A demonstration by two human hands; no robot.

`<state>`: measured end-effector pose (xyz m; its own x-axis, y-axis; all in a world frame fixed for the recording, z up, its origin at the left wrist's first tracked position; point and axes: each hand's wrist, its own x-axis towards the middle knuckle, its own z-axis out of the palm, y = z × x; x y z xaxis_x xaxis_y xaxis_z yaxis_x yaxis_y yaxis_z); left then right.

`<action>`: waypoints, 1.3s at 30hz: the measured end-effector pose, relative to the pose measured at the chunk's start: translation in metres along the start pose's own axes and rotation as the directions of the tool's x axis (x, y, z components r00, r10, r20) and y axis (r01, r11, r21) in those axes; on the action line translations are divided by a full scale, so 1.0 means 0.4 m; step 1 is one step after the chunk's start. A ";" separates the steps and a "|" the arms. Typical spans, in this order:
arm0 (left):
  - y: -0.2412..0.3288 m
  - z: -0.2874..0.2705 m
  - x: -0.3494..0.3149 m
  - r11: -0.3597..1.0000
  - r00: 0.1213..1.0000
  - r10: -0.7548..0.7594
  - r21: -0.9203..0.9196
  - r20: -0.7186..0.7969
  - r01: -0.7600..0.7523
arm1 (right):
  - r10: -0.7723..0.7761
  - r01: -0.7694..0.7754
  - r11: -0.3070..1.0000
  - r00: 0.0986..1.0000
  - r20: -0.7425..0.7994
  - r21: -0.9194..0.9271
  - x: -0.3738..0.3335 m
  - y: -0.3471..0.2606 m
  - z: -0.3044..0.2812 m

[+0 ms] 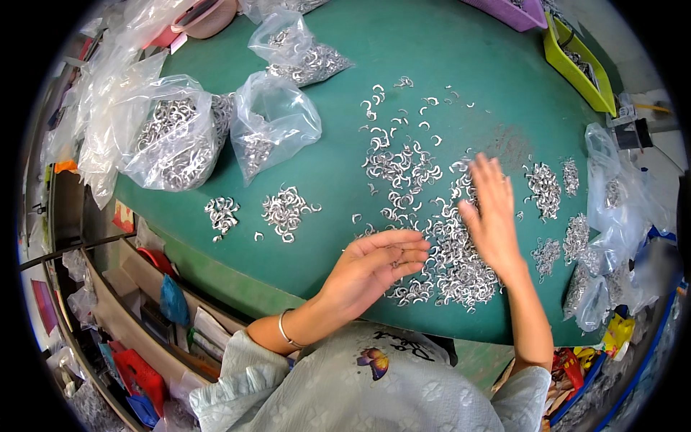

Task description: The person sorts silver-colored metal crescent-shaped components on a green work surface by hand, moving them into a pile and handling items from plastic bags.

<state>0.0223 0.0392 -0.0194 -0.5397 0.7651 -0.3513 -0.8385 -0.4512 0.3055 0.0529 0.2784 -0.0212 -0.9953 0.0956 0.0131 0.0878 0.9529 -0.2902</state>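
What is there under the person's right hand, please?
Small curved metal pieces show along the left edge of the right hand, heaped on the green table. Whatever lies directly beneath the hand is covered and cannot be seen.

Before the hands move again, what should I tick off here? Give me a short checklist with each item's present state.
1. Right hand free of a grip: ok; fingers extended, palm down.
2. Left hand empty: cannot tell; its curled fingers hide part of the palm.
3. Loose pieces gathered into the big pile: not ok; many lie scattered beyond it.
4. Two small piles on the left separate from the big pile: ok.
5. Bracelet clear of the pieces: ok.
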 end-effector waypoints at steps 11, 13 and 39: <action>-0.005 0.005 -0.011 0.994 0.994 0.096 0.050 -0.058 -0.093 | -0.254 0.056 0.702 0.951 0.177 0.710 -0.064 -0.013 -0.080; -0.001 0.023 -0.006 0.999 0.995 0.044 0.029 -0.086 -0.042 | -0.146 0.055 0.719 0.987 0.073 0.693 -0.013 0.005 -0.073; 0.036 0.001 -0.042 0.992 0.988 0.112 -0.050 -0.108 -0.118 | -0.522 0.463 0.770 0.853 0.016 0.439 0.222 -0.169 0.007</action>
<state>0.0193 0.0199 -0.0089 -0.6351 0.6559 -0.4079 -0.7718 -0.5606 0.3002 -0.0417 0.2216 -0.0032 -0.8953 -0.4203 0.1475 -0.4109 0.6515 -0.6378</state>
